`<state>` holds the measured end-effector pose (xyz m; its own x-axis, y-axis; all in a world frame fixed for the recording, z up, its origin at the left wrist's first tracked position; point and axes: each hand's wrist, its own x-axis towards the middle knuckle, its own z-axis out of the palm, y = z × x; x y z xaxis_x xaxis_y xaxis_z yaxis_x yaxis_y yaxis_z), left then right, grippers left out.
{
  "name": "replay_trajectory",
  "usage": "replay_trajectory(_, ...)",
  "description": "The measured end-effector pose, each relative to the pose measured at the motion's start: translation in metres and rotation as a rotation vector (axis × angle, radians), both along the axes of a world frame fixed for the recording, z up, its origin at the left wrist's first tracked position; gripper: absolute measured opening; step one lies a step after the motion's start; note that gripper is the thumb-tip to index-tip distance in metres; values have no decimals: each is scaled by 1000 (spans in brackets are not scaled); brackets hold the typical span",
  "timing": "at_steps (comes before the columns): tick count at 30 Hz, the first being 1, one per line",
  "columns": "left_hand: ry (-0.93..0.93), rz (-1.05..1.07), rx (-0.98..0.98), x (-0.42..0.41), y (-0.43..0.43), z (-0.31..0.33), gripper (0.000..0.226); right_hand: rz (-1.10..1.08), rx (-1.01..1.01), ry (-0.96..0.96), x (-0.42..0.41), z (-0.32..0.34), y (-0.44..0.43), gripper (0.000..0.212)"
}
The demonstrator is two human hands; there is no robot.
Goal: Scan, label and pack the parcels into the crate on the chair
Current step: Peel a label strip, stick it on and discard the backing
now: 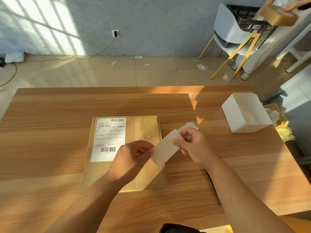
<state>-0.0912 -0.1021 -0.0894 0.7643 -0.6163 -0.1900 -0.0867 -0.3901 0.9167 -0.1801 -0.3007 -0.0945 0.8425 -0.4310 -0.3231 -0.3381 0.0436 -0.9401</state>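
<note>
A flat brown cardboard parcel [143,132] lies in the middle of the wooden table [50,132], with a white shipping label [109,137] stuck on its left half. Above the parcel's right edge both hands hold a small white label strip [165,147] with a thin red line. My left hand [134,155] pinches its left end and my right hand [193,145] pinches its right end. The black crate [249,22] sits on a white chair [230,27] with yellow legs, far back right.
A white open plastic box [247,113] stands on the table's right side. Another person [286,7] by the chair holds a brown box [279,17] over the crate. Paper scraps litter the floor; a cable runs from the wall socket [115,33].
</note>
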Motion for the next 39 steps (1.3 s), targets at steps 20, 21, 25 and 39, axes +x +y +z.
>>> replay_trajectory(20,239,170,-130,1,85,8,13,-36,-141,-148,2,3,139,23)
replay_trajectory(21,263,162,-141,1,88,8,14,-44,-122,-152,2,4,141,26)
replay_trajectory(25,319,145,-173,-1,97,9,17,-57,-98,-145,0,5,151,33)
replay_trajectory(39,373,92,-242,0,111,12,19,-45,-52,-127,-3,10,158,28)
